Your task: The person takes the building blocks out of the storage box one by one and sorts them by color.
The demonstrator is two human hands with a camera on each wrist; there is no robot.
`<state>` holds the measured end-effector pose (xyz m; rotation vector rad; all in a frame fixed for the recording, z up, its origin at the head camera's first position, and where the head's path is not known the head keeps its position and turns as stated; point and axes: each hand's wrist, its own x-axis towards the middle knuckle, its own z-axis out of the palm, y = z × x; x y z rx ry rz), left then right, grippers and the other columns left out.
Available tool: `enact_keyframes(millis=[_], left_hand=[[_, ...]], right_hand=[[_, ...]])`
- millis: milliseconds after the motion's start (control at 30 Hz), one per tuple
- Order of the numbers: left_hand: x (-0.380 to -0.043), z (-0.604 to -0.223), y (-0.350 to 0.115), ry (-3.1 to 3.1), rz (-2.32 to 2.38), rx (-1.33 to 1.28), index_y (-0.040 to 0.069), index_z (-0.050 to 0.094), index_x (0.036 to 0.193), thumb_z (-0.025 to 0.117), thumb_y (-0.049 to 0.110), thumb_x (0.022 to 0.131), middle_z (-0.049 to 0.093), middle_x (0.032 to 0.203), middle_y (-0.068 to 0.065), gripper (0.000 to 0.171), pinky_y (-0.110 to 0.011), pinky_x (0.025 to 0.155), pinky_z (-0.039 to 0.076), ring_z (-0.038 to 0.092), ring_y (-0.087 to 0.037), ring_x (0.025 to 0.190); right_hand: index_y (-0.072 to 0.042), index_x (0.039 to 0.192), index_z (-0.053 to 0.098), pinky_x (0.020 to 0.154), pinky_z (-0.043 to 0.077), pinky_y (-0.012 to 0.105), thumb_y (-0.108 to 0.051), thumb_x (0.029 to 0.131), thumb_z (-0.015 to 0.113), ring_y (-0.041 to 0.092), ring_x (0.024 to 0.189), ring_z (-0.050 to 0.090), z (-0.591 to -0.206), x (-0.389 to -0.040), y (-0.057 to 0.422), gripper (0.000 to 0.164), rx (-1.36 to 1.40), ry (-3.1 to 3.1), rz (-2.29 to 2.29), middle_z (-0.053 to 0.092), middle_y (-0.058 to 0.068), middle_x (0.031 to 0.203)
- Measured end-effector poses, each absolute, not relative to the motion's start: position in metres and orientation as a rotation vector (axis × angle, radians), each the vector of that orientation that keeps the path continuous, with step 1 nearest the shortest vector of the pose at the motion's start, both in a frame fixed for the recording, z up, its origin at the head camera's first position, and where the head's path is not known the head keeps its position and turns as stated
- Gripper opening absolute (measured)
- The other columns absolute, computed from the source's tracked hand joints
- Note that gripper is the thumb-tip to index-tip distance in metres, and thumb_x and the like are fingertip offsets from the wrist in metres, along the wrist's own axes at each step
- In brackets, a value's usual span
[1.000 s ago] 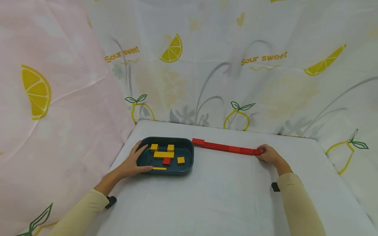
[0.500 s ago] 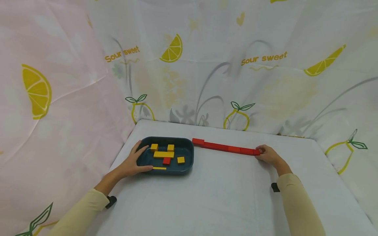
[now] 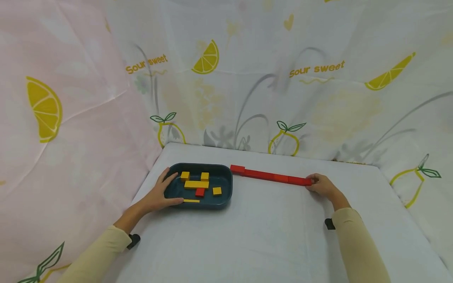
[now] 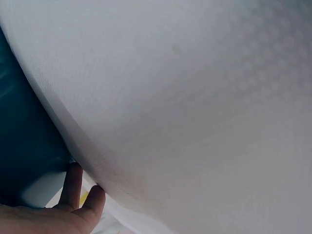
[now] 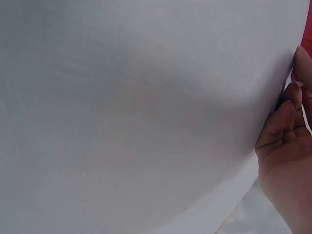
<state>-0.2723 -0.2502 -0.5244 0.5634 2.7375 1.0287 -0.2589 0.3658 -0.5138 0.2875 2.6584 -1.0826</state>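
Observation:
My left hand (image 3: 159, 195) grips the left end of a dark blue-green tray (image 3: 212, 206), its thumb over the front rim and fingers over the left side. In the tray lie several yellow blocks (image 3: 196, 185) and one red block (image 3: 199, 192). At the right, my right hand (image 3: 323, 185) pinches a small red block (image 3: 308, 182) against the right end of a long row of red blocks (image 3: 262, 175). The fingers partly cover that small block. In the right wrist view only an edge of red block (image 5: 307, 34) shows beyond the fingertips.
A white cloth covers the table (image 3: 255, 236). The red row runs from beside the tray's right end toward my right hand. Behind and to the left hang lemon-printed curtains (image 3: 247, 78), close to the table's back edge.
The small red block has slid slightly left with my right hand, closing the gap to the row. My left hand and the tray have stayed in place.

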Motion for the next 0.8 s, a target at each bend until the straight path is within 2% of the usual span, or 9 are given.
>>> enact_keyframes(millis=[433,567,800], left_hand=[[-0.267,-0.525,-0.26,2.749,1.02,0.541,0.015,0.024,0.157,0.077,0.052,0.079,-0.008,0.166,-0.016,0.101,-0.075,0.107,0.025,0.014,-0.049,0.145],[-0.268,-0.526,-0.263,2.75,1.026,0.535,0.016,0.023,0.158,0.077,0.051,0.079,-0.008,0.166,-0.015,0.102,-0.075,0.108,0.024,0.014,-0.049,0.145],[-0.27,-0.526,-0.262,2.758,1.023,0.52,0.019,0.021,0.158,0.077,0.056,0.078,-0.009,0.166,-0.013,0.105,-0.075,0.108,0.025,0.012,-0.048,0.147]], right_hand=[[0.005,0.133,0.051,0.09,0.043,0.044,-0.014,0.09,0.069,0.035,0.11,0.048,-0.516,-0.264,0.356,0.051,0.308,2.642,-1.102,0.053,0.023,0.12],[0.003,0.138,0.048,0.096,0.042,0.05,-0.015,0.089,0.07,0.037,0.115,0.045,-0.513,-0.265,0.353,0.056,0.325,2.624,-1.104,0.05,0.024,0.126],[0.002,0.143,0.043,0.099,0.043,0.053,-0.021,0.088,0.073,0.04,0.119,0.044,-0.512,-0.265,0.353,0.066,0.328,2.607,-1.076,0.047,0.026,0.133]])
